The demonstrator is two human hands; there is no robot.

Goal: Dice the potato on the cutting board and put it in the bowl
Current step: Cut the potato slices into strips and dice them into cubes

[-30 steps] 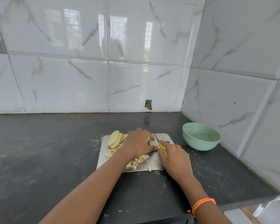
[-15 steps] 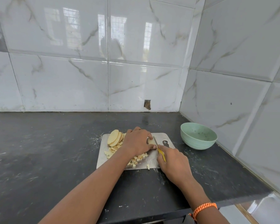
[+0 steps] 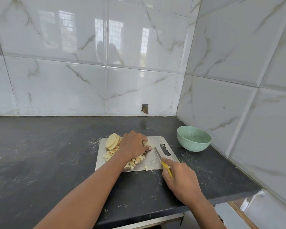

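Potato piece [image 3: 147, 143] mostly hidden under left hand [image 3: 133, 144], knife [image 3: 162, 160] in right hand [image 3: 180, 180]

Just one view here — head-worn wide-angle cam, looking forward and down at a dark counter [image 3: 40, 154] in a tiled corner; cutting board [image 3: 153, 141] close in, bowl [image 3: 194, 140] around 2 o'clock.

Bright, even daylight fills the scene; the glossy wall tiles [image 3: 139, 47] carry window reflections and mild glare; shadows on the dark countertop [image 3: 40, 154] are faint and soft; wide-angle distortion bends tile lines near the edges; focus is fairly sharp throughout.
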